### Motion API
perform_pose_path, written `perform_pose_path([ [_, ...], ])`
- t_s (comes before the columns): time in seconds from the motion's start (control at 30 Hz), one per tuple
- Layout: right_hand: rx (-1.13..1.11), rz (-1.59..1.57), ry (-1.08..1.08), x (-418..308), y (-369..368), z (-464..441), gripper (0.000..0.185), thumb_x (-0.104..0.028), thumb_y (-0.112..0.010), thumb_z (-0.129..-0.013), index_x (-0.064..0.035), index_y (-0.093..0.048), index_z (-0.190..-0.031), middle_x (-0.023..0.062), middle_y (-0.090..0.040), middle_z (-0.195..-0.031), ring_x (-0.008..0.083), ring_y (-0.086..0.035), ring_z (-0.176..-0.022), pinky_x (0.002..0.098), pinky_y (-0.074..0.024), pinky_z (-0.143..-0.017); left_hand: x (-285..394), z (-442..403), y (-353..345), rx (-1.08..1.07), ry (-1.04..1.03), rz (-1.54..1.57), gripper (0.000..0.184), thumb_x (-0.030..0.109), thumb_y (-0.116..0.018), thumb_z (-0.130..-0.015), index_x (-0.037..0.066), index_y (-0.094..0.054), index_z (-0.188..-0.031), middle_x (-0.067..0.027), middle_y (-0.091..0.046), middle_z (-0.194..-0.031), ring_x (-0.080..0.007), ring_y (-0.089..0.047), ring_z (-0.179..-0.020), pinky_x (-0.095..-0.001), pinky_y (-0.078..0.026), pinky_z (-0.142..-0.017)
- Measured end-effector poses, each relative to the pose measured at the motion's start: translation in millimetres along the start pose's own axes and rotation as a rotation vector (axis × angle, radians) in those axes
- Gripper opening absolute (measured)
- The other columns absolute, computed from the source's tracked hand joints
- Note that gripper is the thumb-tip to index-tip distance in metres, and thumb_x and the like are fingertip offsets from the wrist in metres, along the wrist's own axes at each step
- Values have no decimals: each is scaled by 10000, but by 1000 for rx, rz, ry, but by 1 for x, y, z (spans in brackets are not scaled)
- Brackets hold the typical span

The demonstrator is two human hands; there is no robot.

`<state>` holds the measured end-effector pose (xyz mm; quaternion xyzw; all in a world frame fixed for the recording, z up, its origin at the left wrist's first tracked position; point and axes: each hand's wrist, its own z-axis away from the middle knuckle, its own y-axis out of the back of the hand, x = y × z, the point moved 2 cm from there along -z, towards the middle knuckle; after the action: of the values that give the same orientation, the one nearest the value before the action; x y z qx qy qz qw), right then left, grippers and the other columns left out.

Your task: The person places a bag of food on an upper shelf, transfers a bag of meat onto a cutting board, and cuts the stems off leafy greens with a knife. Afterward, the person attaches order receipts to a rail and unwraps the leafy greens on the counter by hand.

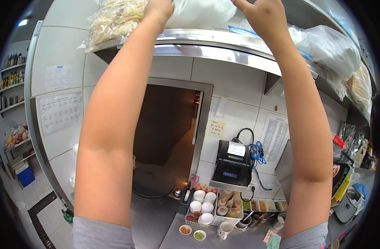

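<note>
Both my arms reach up to a metal shelf [215,38] at the top of the view. My left hand [160,10] is beside a white plastic bag [204,14], close to its left side; the fingers are cut off by the frame edge. At the bag's right side is my right hand [264,16], its thumb stretched toward the bag. The other fingers are out of view, so any grip is hidden. A clear bag of pale, dry-looking strips [115,25] lies left of my left hand.
More plastic bags [331,50] fill the shelf's right end. Below are a pass-through opening [169,120], a receipt printer [233,164] with cables, a basket of white cups [195,206], a basket of sauce bottles [228,211], a mug [225,229] and two small bowls [199,235].
</note>
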<state>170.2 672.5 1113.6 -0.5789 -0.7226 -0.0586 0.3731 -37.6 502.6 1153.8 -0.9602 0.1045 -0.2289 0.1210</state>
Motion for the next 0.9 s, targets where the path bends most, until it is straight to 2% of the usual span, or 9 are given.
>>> perform_pose_path([
  [0.2, -145, -105, -60, 15, -7, 32, 383, -123, -673, -697, -2, -567, -1044, 185, -578, -1056, 338, -532, -1049, 383, -407, -934, -50, -22, -12, -147, -343, -122, 582, 341, -499, -926, -16, -378, -1370, -197, -415, -1393, -270, -376, -1306, -351, -309, -1054],
  [0.27, -208, -146, -57, 12, -4, 47, 353, -130, -648, -712, 5, -573, -1029, 190, -591, -1027, 334, -549, -1023, 384, -422, -912, -90, -38, -24, -384, -697, -847, 611, 377, -513, -916, -10, -381, -1371, -173, -420, -1397, -280, -388, -1296, -343, -310, -1051],
  [0.3, -237, -191, -60, 9, 2, 59, 340, -135, -640, -722, -1, -576, -1028, 186, -599, -1025, 332, -559, -1010, 384, -433, -896, -59, 20, -31, -310, -156, -293, 612, 375, -513, -914, -10, -380, -1370, -180, -433, -1379, -273, -420, -1263, -335, -350, -1012],
  [0.43, -551, -473, -418, -13, 34, 147, 276, -153, -607, -805, -64, -611, -1066, 141, -635, -927, 293, -607, -868, 372, -465, -875, -69, 92, -24, -117, -467, -165, 450, 213, -581, -873, -69, -520, -1218, -158, -628, -1075, -212, -606, -937, -293, -474, -809],
  [0.5, -835, -388, -672, 1, 30, 226, 337, -259, -646, -836, -108, -610, -1136, 116, -653, -823, 252, -620, -800, 368, -488, -834, -73, 189, -9, -242, -365, -301, 463, 347, -542, -895, 0, -566, -1201, -129, -534, -1265, -272, -498, -1168, -380, -364, -999],
  [0.67, -1649, 144, -959, 57, 29, 431, 658, -509, -609, -812, 96, -601, -1069, 271, -617, -1067, 370, -597, -1022, 402, -460, -891, -110, 447, 80, -1036, 26, -279, 256, 115, -669, -797, 57, -639, -1045, -124, -614, -1139, -292, -580, -1083, -386, -455, -919],
  [0.8, -1676, 146, -1225, 87, 14, 550, 576, -492, -633, -796, 46, -661, -997, 242, -641, -1035, 347, -623, -978, 372, -479, -849, -100, 605, 189, -467, 807, -458, 223, 28, -610, -833, 18, -639, -1054, -123, -658, -1024, -228, -630, -952, -329, -483, -865],
  [0.87, -1646, 407, -627, 111, 2, 585, 330, -333, -619, -794, -23, -692, -879, 192, -669, -936, 339, -642, -886, 382, -502, -788, -78, 664, 233, -176, 914, -440, 215, 16, -596, -843, 0, -625, -1055, -124, -658, -1012, -210, -630, -930, -317, -487, -853],
  [0.9, -1167, 488, -1086, 119, 10, 583, 306, -267, -567, -822, -12, -670, -956, 186, -668, -946, 330, -631, -928, 394, -489, -831, -61, 687, 254, 97, 985, -410, 206, 3, -582, -854, -19, -611, -1057, -124, -657, -1000, -191, -631, -909, -304, -492, -842],
])
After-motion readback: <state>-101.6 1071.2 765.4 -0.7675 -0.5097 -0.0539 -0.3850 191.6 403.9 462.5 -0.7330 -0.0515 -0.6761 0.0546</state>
